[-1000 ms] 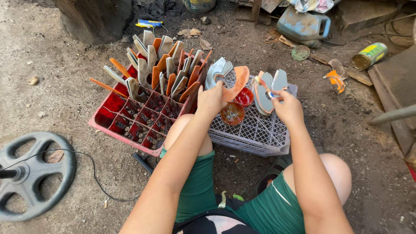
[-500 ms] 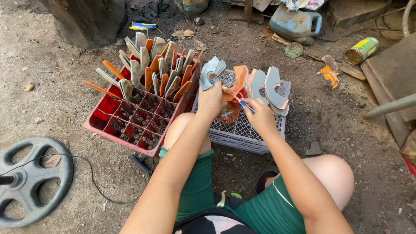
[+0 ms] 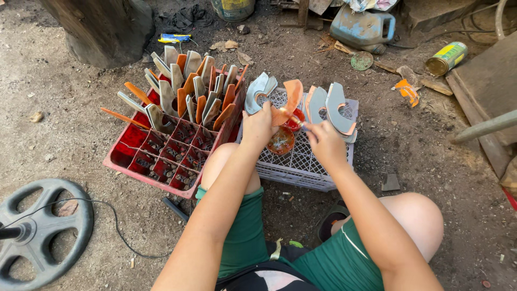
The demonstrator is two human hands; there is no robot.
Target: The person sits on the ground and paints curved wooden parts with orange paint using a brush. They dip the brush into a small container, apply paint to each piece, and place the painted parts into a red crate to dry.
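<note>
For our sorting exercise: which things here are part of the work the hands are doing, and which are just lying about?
In use: left hand holding an orange metal piece; right hand with brush; paint pot; white crate; red crate.

Lying about: blue jug; tin can; wheel.

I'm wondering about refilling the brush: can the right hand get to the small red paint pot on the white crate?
Probably yes: the right hand holds a brush beside the red pot, nothing between.
</note>
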